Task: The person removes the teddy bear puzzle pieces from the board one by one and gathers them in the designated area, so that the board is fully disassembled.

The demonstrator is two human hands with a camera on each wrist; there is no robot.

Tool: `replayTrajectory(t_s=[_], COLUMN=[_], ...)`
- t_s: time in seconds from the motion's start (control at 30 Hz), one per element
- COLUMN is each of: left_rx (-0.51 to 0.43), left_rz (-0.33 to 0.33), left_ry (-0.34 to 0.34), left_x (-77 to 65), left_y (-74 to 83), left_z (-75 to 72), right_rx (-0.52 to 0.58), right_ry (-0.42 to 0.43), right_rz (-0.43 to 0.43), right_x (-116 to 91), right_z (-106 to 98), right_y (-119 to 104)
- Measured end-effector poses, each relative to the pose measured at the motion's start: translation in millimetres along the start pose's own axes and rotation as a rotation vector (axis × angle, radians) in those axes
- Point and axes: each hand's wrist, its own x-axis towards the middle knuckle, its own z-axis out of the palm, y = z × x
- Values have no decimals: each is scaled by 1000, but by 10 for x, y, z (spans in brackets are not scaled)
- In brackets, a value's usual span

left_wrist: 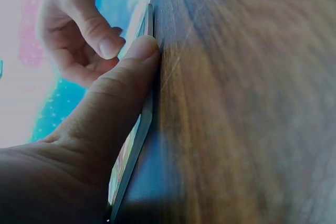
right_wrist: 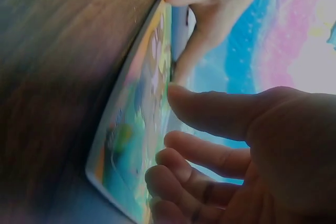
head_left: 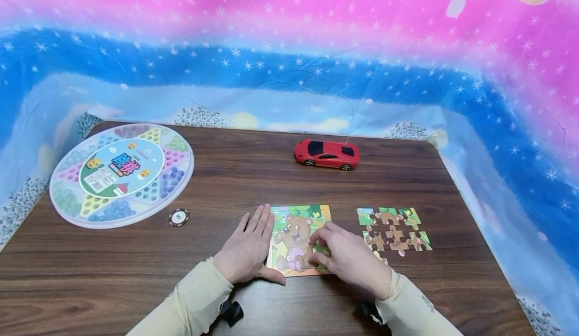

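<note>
A bear jigsaw puzzle board (head_left: 296, 225) lies flat on the table before me. Along its left edge rests my left hand (head_left: 246, 245), fingers straight and thumb stretched along the near edge. In the left wrist view, the thumb (left_wrist: 105, 98) touches the board's rim. Over the board's right part is my right hand (head_left: 350, 258), its fingers bent loosely. The right wrist view has the thumb (right_wrist: 210, 108) and fingers apart with no piece visible between them; whether the tips touch the board is hard to tell. Loose puzzle pieces (head_left: 397, 234) lie right of the board, partly behind the right hand.
A red toy car (head_left: 326, 154) stands toward the table's back. At the left is a round Chinese checkers board (head_left: 122, 173) under a clear cover, with a poker chip (head_left: 179, 217) near it. A patterned cloth (head_left: 289, 49) hangs behind the table (head_left: 244, 175).
</note>
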Motion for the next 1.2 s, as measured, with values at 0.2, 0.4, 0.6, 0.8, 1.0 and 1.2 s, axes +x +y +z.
replayTrajectory(t_s=[0.2, 0.4, 0.6, 0.8, 1.0, 1.2], left_rx=[9, 9, 12, 11, 5, 9], left_rz=[4, 5, 4, 5, 4, 8], left_ry=[9, 12, 16, 12, 7, 12], left_x=[-3, -2, -3, -5, -10, -10], left_y=[2, 6, 1, 7, 7, 3], left_z=[-2, 0, 10, 0, -7, -7], right_rx=[-18, -48, -29, 44, 89, 78], right_ry=[-50, -77, -87, -121, -136, -126], right_rz=[-46, -70, -69, -35, -22, -38], right_x=[48, 78, 93, 111, 123, 138], right_z=[60, 92, 94, 81, 80, 90], right_y=[-43, -70, -89, -99, -90, -75])
